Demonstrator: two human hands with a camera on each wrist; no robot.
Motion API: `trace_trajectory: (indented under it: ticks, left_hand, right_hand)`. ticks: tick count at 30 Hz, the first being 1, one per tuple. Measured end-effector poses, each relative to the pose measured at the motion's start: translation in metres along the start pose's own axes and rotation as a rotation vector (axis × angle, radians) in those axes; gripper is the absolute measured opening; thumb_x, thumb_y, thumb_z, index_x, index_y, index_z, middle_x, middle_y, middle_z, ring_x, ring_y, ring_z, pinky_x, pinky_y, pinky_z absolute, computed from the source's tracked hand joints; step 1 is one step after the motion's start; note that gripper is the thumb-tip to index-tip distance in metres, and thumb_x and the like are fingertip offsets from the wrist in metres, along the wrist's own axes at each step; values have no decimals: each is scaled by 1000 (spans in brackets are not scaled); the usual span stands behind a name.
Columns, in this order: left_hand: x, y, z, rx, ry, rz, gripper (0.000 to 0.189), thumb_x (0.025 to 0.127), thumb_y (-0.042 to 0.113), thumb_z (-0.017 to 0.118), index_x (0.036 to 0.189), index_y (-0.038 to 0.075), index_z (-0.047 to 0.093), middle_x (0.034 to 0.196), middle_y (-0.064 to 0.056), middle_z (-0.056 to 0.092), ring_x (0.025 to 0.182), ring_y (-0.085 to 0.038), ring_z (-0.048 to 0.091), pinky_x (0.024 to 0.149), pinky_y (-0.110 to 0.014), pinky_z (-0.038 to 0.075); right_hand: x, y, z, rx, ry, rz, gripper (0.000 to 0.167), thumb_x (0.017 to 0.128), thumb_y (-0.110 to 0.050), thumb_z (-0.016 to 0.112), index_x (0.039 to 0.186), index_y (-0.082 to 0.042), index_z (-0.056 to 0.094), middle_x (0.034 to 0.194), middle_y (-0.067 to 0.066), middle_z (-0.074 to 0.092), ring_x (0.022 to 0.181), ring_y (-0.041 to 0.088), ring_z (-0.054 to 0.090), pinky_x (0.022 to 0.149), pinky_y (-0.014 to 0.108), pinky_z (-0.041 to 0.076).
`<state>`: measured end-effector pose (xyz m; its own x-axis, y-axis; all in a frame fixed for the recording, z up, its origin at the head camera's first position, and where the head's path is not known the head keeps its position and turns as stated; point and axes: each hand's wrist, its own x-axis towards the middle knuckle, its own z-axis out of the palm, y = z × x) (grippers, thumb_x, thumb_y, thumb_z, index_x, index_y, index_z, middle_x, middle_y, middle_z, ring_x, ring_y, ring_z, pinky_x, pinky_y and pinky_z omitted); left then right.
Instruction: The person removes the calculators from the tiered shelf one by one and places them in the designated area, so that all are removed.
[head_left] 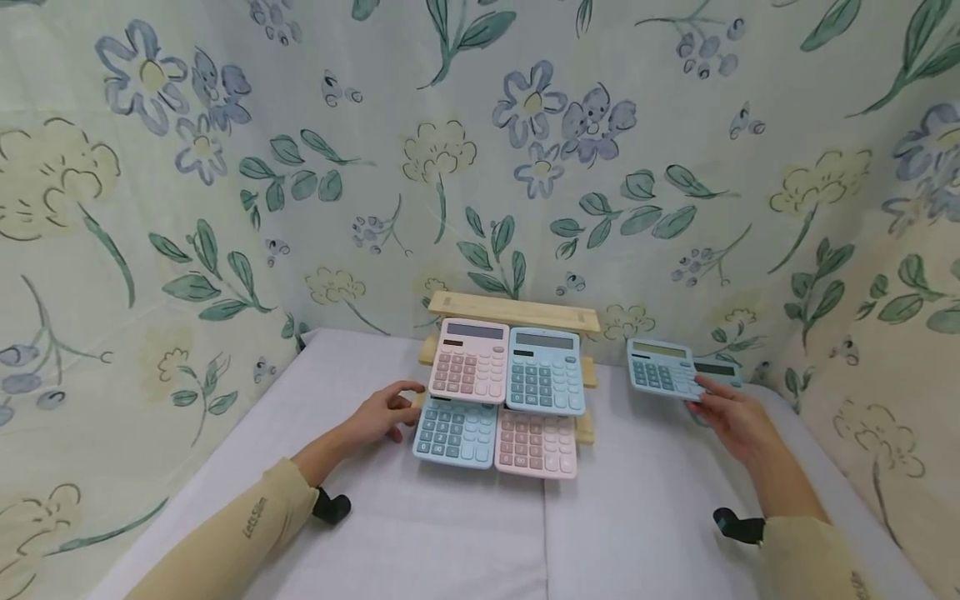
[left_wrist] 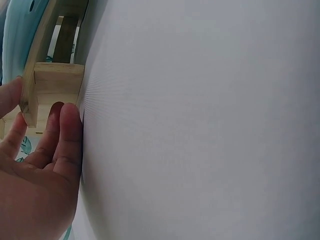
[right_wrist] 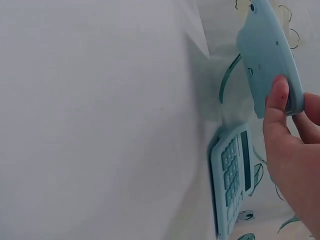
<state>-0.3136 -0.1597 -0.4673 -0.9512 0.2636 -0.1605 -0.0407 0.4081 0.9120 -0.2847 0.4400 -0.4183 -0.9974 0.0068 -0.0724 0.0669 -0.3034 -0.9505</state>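
Note:
A wooden rack [head_left: 513,311] holds calculators in two rows. Its upper row has a pink calculator [head_left: 468,362] beside a blue calculator [head_left: 546,372]; below them sit another blue calculator [head_left: 453,432] and a pink calculator [head_left: 536,443]. At the rack's left side, my left hand [head_left: 382,414] pinches the wooden edge [left_wrist: 30,107] between thumb and finger. Over on the right, my right hand [head_left: 735,422] grips a blue calculator [right_wrist: 267,62] by its lower corner, raised with its keys toward me. A second blue calculator [right_wrist: 231,175] lies on the table behind it, partly hidden in the head view.
A white cloth [head_left: 360,517] covers the table, with a seam running toward me. Floral curtains [head_left: 525,167] enclose the back and both sides, close behind the rack. Dark wrist camera mounts [head_left: 738,527] stick out from both wrists.

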Motion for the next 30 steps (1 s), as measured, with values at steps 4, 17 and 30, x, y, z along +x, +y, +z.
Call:
trace_trajectory:
  ticks: [4,17,30]
  left_hand:
    - [1,-1,0,7,-3,3,49,97,30,68,143,27,50,107,-7,67,82,-23,63,69,-32,54]
    - [-1,-5,3,13,0,10,50,97,29,68,143,25,50,104,-7,67,77,-24,62,67,-33,54]
    - [2,-5,1,-4,10,21,48,97,29,68,142,27,51,106,-7,66,80,-23,61,67,-33,53]
  right_hand:
    - [3,5,-2,-50,60,48,69,100,4,54,157,3,15,106,-15,68,98,8,69,90,27,56]
    - [11,20,-1,-163,94,107,65,102,1,50,157,3,16,117,-12,64,96,2,68,92,26,55]
    - [14,21,3,-137,206,192,65,102,-1,48,159,-3,17,102,-12,64,90,2,68,94,27,54]
